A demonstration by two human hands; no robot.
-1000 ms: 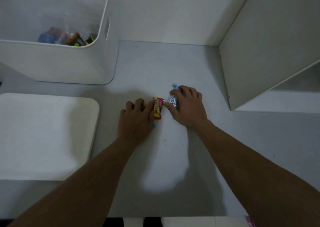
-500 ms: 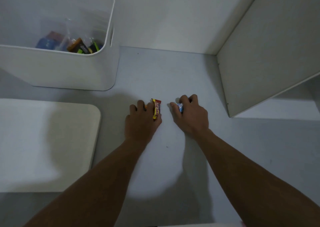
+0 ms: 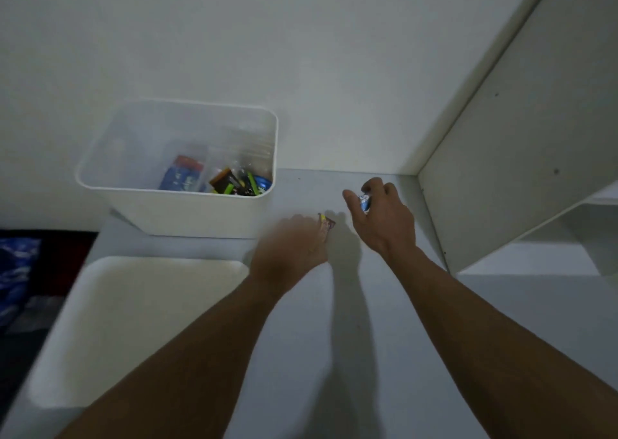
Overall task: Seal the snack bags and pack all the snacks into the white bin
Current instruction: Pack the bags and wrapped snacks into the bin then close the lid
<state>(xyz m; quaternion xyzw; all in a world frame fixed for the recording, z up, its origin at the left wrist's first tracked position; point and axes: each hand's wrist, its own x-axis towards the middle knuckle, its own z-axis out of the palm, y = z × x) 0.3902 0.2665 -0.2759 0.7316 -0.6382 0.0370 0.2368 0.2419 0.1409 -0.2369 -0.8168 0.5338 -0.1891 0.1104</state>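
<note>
Grey tabletop (image 3: 334, 355) fills the near ground, with both bare forearms reaching forward across it. At the near left a white tray (image 3: 133, 321) lies flat on the table. Further out, the left hand (image 3: 294, 244) is blurred, yet its fingers curl round a red and yellow snack (image 3: 326, 223) whose end pokes out beyond them. Just to the right and a little farther, the right hand (image 3: 384, 221) grips a blue and white snack (image 3: 364, 203) between thumb and curled fingers. Both snacks are outside the bin. Beyond the left hand stands the white bin (image 3: 174, 211), with several packets (image 3: 230, 184) lying at its bottom. A white cabinet panel (image 3: 518, 137) rises at the right, with a pale wall (image 3: 301, 54) behind
</note>
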